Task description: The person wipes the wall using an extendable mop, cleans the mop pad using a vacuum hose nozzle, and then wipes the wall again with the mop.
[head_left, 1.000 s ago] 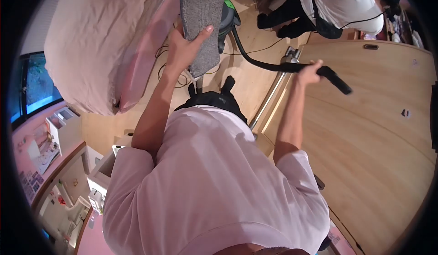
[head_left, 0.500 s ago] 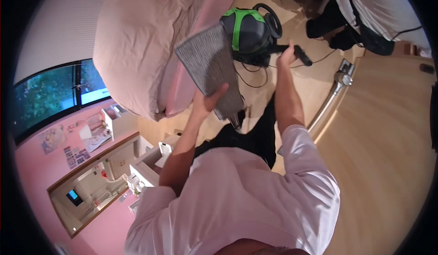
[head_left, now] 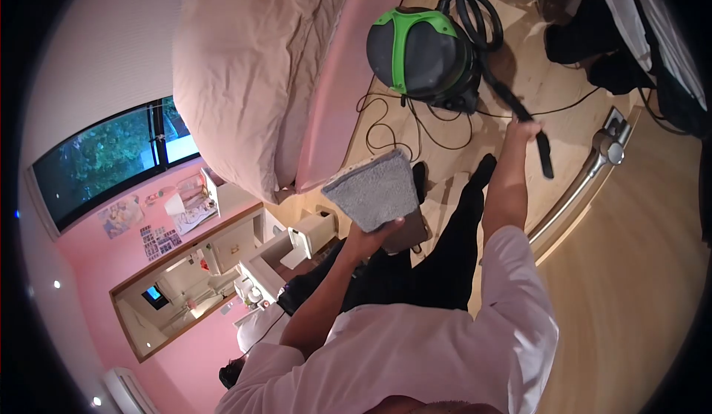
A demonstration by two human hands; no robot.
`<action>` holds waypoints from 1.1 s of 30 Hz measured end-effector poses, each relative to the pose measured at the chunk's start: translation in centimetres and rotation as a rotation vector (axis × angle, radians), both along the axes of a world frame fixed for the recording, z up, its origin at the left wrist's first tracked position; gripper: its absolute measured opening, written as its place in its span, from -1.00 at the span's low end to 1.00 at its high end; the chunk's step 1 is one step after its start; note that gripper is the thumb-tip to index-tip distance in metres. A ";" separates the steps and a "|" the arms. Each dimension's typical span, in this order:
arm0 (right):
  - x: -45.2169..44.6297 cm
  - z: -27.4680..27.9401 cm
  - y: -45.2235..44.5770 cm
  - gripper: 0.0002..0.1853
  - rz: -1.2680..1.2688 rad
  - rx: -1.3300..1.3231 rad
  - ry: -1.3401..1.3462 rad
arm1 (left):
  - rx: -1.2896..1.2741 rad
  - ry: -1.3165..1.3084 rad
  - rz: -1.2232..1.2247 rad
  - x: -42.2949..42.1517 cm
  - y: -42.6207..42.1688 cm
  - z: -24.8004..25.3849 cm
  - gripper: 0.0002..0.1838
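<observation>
In the head view, a grey plush pad (head_left: 374, 190) is held by the left hand (head_left: 368, 242), its near edge gripped with the thumb laid along it. The pad is carried above the floor, in front of the wearer's legs, and a brown flat piece (head_left: 409, 234) is partly covered by it. A black vacuum hose (head_left: 512, 103) is grasped near its free end by the right hand (head_left: 524, 134), the fingers being closed around it. By this hose the hand is linked to a green-and-dark canister vacuum cleaner (head_left: 430, 58), which is set farther off on the wooden floor (head_left: 564, 80), just beside the bed (head_left: 237, 65). Loops of thin cord (head_left: 449, 148) are spread on the near side of the machine. To the right, a metal tube (head_left: 569, 200) is seen near the pale wooden panel (head_left: 630, 266). At the far right, the dark-trousered legs (head_left: 586, 43) of another person are partly shown.
</observation>
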State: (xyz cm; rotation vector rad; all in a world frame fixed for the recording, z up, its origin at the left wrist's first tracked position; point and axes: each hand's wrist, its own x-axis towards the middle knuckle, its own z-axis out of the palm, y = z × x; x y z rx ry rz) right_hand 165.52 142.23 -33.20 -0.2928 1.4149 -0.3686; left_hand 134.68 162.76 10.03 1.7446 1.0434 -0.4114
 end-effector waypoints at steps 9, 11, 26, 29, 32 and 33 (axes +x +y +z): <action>-17.5 -20.0 -6.1 -0.29 0.240 0.236 0.124 | 0.031 0.148 0.136 0.7 1.9 -7.5 -0.48; -19.3 -24.9 -6.9 -0.35 0.201 0.291 0.168 | 0.013 0.106 0.174 0.1 2.5 -9.6 -0.48; -21.5 -26.3 -7.5 -0.17 0.647 0.338 0.613 | -0.144 -0.036 0.019 1.5 2.7 -16.2 -0.47; -16.2 -35.1 -6.2 -0.44 1.459 -0.504 0.496 | -0.149 -0.051 0.019 2.1 2.1 -15.9 -0.49; 1.4 -16.4 4.0 -0.37 1.431 -1.031 -0.099 | -0.168 -0.028 -0.033 2.7 2.0 -15.5 -0.49; 6.1 -17.0 6.4 -0.31 1.441 -1.231 -0.251 | -0.167 -0.033 -0.031 2.6 2.0 -15.5 -0.49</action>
